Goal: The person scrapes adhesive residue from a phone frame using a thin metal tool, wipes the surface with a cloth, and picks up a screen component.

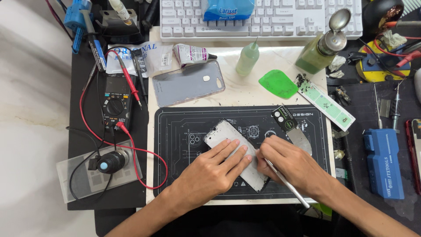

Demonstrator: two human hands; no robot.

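Left hand [213, 169] enters from lower left, palm down, fingers [232, 149] extended, close together, pressing flat on phone frame [228, 136]. Frame lies diagonal on black work mat [184, 127], lower centre. Right hand [291, 164] comes from lower right, fingers curled, pinching thin metal tool [285, 182] at frame's right edge.

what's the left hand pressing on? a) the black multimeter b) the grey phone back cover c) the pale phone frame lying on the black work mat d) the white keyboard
c: the left hand lies flat on the pale phone frame on the black work mat, while the right hand holds a thin metal tool at its edge.
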